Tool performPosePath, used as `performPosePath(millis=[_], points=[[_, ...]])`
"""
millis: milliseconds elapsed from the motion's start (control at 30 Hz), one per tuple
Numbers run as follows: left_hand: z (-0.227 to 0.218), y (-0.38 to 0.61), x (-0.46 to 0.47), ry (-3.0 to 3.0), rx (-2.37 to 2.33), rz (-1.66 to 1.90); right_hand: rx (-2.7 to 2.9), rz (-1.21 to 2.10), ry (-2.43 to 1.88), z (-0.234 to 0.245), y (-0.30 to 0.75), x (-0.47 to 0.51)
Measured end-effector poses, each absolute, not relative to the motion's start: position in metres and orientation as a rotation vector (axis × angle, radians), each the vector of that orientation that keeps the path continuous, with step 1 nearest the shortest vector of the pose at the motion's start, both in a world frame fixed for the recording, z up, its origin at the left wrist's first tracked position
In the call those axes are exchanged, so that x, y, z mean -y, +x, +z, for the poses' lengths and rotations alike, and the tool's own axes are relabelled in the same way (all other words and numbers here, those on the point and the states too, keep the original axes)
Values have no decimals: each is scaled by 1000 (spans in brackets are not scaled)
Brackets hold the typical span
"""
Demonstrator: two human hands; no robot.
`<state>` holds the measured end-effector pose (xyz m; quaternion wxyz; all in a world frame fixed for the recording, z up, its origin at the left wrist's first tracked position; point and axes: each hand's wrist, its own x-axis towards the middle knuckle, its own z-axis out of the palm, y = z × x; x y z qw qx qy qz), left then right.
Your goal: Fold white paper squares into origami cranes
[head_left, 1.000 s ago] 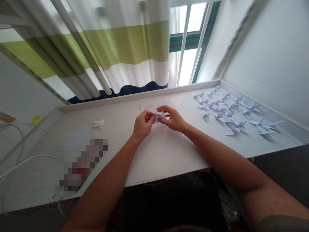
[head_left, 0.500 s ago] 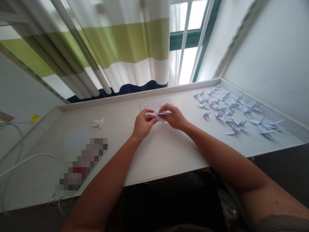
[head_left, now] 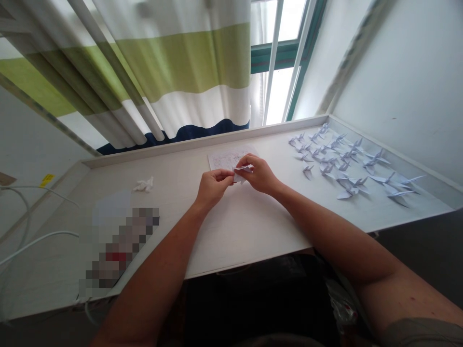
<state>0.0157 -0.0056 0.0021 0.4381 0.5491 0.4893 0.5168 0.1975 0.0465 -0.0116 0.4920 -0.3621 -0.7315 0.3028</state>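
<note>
Over the middle of the white desk (head_left: 246, 231), a small piece of folded white paper (head_left: 241, 174) is held between my two hands. My right hand (head_left: 258, 174) pinches it from the right. At its left edge, my left hand (head_left: 214, 187) has thumb and fingers pressed together on it. Fingers partly cover the paper, so its exact folded shape is hidden. Just behind my hands lies a sheet with writing (head_left: 221, 159) on the desk. To the right, several folded white paper cranes (head_left: 343, 166) stand spread in loose rows.
A crumpled white tissue (head_left: 143, 184) lies on the left of the desk, near a pixelated, blurred object (head_left: 119, 250). White cables (head_left: 39, 233) run along the left side. A raised ledge (head_left: 173, 144) borders the back, below a striped curtain (head_left: 188, 62).
My left fingers, apart before, have closed together at the folded paper's left edge. My right hand keeps its pinch. The whole view has shifted slightly.
</note>
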Motion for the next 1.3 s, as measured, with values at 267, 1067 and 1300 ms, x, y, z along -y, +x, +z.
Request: performPosePath(millis=[267, 1067, 1300], points=[[-3, 14, 1, 1313, -1164, 1291, 1815, 705, -891, -10, 198, -46], [-8, 14, 0, 1241, -1128, 1262, 1868, 753, -760, -1, 198, -34], [-4, 12, -1, 1373, -1156, 1318, 1572, 1151, -756, -4, 199, -46]])
